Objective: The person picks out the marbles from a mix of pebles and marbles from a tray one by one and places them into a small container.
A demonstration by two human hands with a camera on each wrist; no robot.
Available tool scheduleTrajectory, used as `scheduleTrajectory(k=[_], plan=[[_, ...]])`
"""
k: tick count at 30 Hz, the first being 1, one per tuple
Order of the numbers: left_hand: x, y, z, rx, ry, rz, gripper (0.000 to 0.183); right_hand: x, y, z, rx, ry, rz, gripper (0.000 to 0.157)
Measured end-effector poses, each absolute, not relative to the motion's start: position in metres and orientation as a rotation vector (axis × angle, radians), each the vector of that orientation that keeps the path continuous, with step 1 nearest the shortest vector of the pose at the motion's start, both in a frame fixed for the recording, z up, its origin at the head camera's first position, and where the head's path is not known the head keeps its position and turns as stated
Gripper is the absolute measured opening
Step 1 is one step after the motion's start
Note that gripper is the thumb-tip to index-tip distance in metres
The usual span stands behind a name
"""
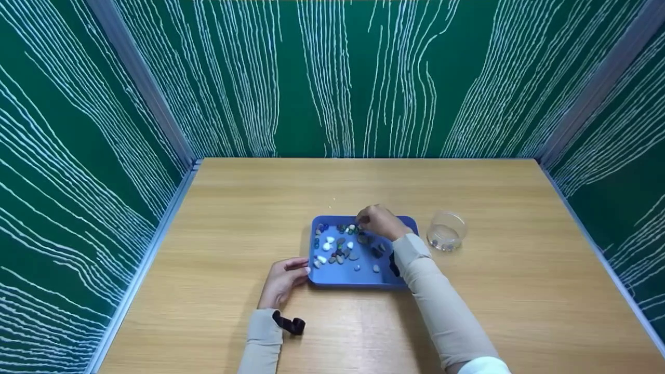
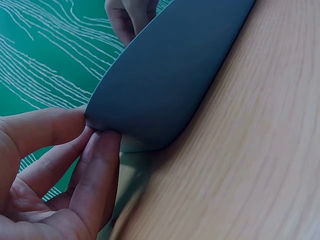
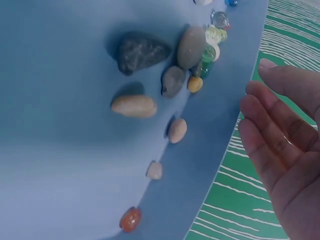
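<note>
A blue tray (image 1: pixel 358 279) with several pebbles and glass marbles sits on the table. My left hand (image 1: pixel 284 280) pinches the tray's near left corner; in the left wrist view the thumb is at the rim and the fingertips (image 2: pixel 107 142) press the outer wall. Over the tray's far side is my right hand (image 1: pixel 382 221), its fingers loosely bent with nothing visible between them. The right wrist view has those fingers beside the rim, near a grey oval stone (image 3: pixel 192 47), green glass marbles (image 3: pixel 209 53) and a small yellow stone (image 3: pixel 195 84).
To the right of the tray stands a clear round container (image 1: pixel 447 231) with a few small pieces at its bottom. White stones (image 1: pixel 327 245) lie in the tray's left part. Green panels with white lines (image 1: pixel 332 78) enclose the wooden table (image 1: pixel 234 208).
</note>
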State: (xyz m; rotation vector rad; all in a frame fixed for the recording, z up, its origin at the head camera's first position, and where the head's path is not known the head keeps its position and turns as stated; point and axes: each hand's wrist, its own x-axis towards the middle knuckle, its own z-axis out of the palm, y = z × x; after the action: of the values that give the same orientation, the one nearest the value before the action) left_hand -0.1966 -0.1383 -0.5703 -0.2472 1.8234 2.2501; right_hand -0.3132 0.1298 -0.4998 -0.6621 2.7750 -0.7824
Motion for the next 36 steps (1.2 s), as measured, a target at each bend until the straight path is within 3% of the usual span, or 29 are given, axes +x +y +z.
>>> scheduleTrajectory(k=[15,23,36], plan=[[-0.196,-0.137,-0.572,-0.248,1.826,2.268,0.042,-0.315,0.115,-0.511,-0.636,2.784,-0.676,0.018],[-0.196,-0.137,-0.57,-0.28,1.828,2.258,0.041,-0.315,0.112,-0.517,-0.681,2.783,-0.644,0.008],[-0.196,-0.137,-0.571,-0.256,1.825,2.26,0.042,-0.315,0.112,-0.524,-0.67,2.757,-0.68,0.012]])
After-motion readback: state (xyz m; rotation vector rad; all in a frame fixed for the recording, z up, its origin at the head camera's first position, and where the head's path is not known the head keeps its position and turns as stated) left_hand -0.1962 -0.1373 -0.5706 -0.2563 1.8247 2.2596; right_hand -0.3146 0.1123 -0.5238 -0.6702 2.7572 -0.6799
